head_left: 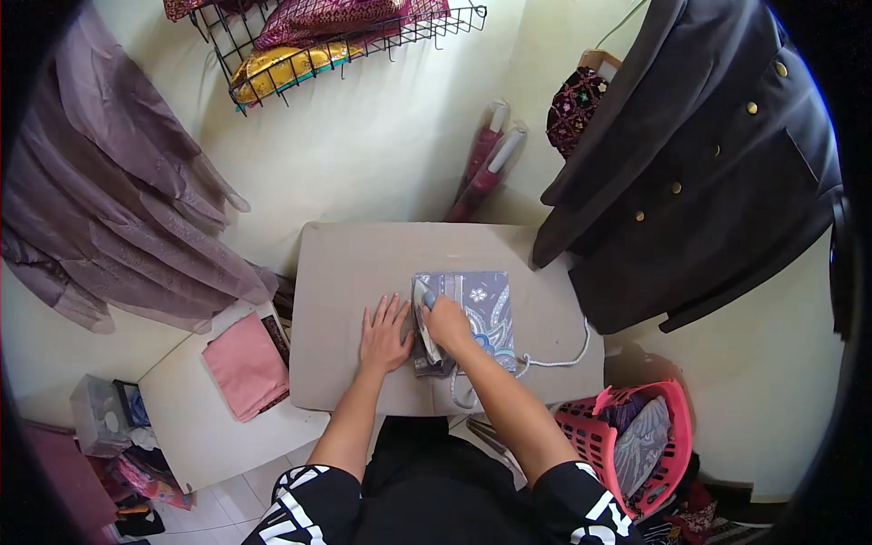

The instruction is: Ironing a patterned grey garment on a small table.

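A clothes iron (424,323) rests on the left part of a folded grey-purple patterned cloth (492,300). My right hand (447,323) grips the iron's blue handle, hiding part of it. Flat on the beige ironing surface (347,266), just left of the cloth, lies my left hand (385,337) with its fingers spread and nothing in it. From the iron a pale braided cord (562,364) loops under my right forearm and runs to the right edge of the surface.
Left of the surface, a white table (204,422) carries folded pink cloth (246,364). A pink basket (671,443) of clothes stands at lower right. A dark jacket (688,150) and a mauve garment (129,184) hang at the sides. Above is a wire rack (381,44) with fabrics.
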The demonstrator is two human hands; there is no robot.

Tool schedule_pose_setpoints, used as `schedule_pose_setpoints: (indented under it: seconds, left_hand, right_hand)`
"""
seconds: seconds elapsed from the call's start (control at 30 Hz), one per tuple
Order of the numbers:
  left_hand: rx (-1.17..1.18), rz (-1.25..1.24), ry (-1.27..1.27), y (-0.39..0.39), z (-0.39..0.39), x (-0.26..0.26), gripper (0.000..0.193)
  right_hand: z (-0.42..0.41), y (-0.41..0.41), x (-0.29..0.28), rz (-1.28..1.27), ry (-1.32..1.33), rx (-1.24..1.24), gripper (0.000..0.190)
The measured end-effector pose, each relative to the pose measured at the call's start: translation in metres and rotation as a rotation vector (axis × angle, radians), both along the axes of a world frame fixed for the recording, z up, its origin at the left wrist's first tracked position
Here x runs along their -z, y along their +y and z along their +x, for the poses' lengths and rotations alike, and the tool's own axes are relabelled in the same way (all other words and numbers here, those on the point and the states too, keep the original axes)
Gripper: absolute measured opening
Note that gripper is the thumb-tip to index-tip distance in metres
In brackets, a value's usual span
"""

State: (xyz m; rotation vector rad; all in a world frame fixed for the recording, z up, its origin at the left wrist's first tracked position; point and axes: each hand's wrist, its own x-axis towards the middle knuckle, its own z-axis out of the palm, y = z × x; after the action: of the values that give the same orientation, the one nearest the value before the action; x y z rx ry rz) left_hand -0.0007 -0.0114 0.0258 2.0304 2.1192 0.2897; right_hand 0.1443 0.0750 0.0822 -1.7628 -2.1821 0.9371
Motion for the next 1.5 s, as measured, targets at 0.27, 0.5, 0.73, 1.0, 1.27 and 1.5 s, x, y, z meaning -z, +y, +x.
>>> schedule_pose_setpoints:
  seconds: [0.27, 0.5, 0.73, 1.0, 1.27, 1.5]
  left_hand:
    - [0.034, 0.001, 0.041, -0.001, 0.000, 0.000, 0.075]
    - [0.056, 0.013, 0.055, 0.002, 0.005, -0.004, 0.074]
    - [0.050, 0.034, 0.048, 0.000, 0.003, -0.002, 0.076]
    - [0.058, 0.058, -0.021, -0.001, 0.005, -0.003, 0.074]
    - [0.044, 0.090, -0.049, -0.004, 0.008, -0.003, 0.072]
    - [0.041, 0.112, -0.087, -0.001, 0.011, -0.006, 0.068]
  right_hand:
    - [0.017, 0.008, -0.001, 0.018, 0.009, 0.087, 0.043]
    - [0.041, 0.015, 0.002, 0.006, -0.015, 0.092, 0.045]
    - [0.090, 0.021, -0.022, 0.081, 0.300, 0.212, 0.048]
    - [0.177, 0.050, -0.069, 0.014, 0.781, 0.510, 0.046]
    - [0.227, 0.062, -0.006, 0.152, 1.158, 0.622, 0.034]
    - [0.266, 0.040, 0.082, 0.247, 1.060, 0.766, 0.039]
